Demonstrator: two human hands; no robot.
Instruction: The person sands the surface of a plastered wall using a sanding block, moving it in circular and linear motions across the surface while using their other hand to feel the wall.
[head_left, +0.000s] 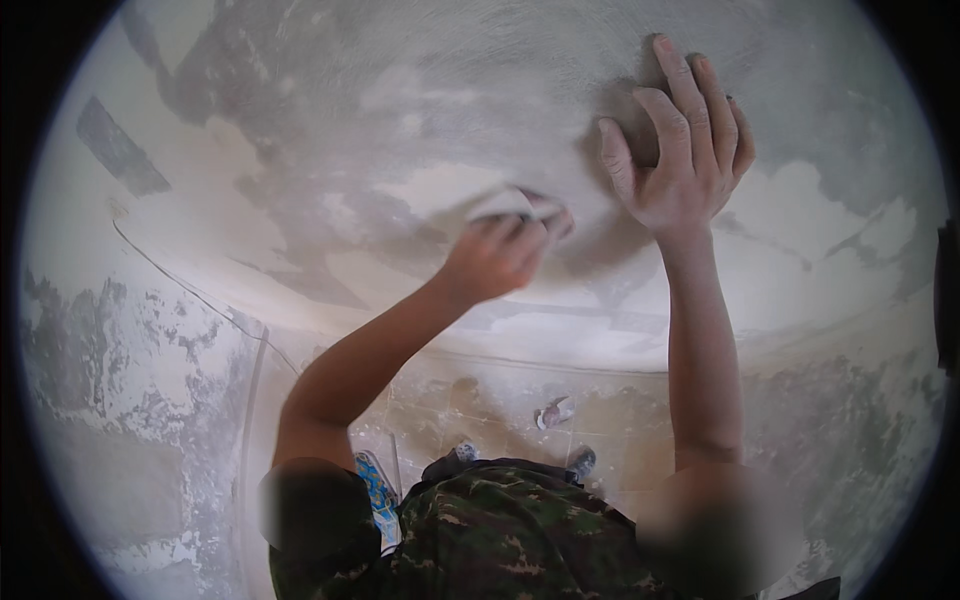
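My left hand (499, 251) grips a folded piece of pale sheet, probably sandpaper (501, 202), against the plastered wall (450, 112). Hand and sheet are blurred. Higher and to the right, my right hand (679, 150) rests on the same wall, its fingers spread and nothing seen in it. Dust whitens its fingers. Around both hands the wall surface is a patchwork of grey and cream areas, with curved scratch marks near the top.
A thin cable or line (180, 279) runs down the wall at left. Below lies a dusty tiled floor (495, 405) with a small crumpled scrap (553, 414). A blue and yellow patterned object (379, 499) is beside my body. Flaking side walls (142, 360) stand close by.
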